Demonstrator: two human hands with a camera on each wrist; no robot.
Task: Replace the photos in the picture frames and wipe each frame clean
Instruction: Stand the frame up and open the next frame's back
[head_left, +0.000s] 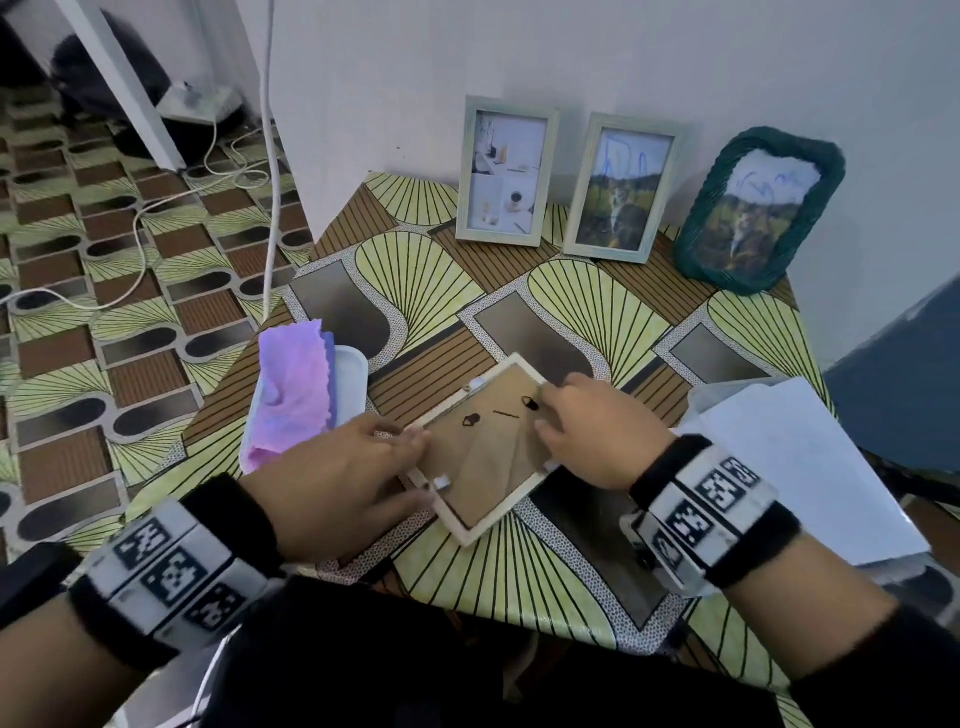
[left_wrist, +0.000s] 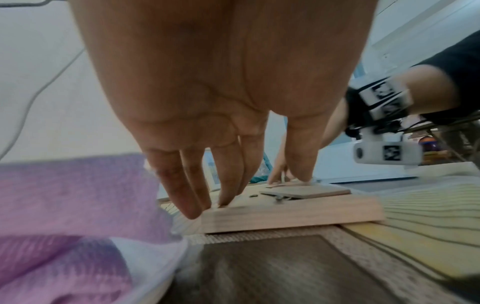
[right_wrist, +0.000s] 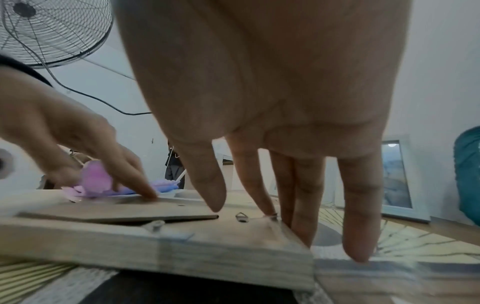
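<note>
A pale wooden picture frame (head_left: 470, 527) lies face down on the patterned table (head_left: 571, 301), its brown backing board (head_left: 493, 452) showing. My left hand (head_left: 384, 462) touches the frame's left edge with straight fingers (left_wrist: 226, 197). On the far right corner rests my right hand (head_left: 566, 415), its fingers (right_wrist: 301, 205) straight and its thumb tip on the backing. The frame's side (right_wrist: 182, 253) fills the right wrist view's foreground. Against the wall stand two pale frames (head_left: 504, 171) (head_left: 621, 189) and a green woven frame (head_left: 758, 208), each with a photo.
A purple cloth (head_left: 296, 389) lies on a white tray (head_left: 350, 374) at the table's left edge. White sheets (head_left: 800, 467) sit in a container at the right. Cables (head_left: 156, 208) run over the floor to the left. A fan (right_wrist: 52, 30) stands behind.
</note>
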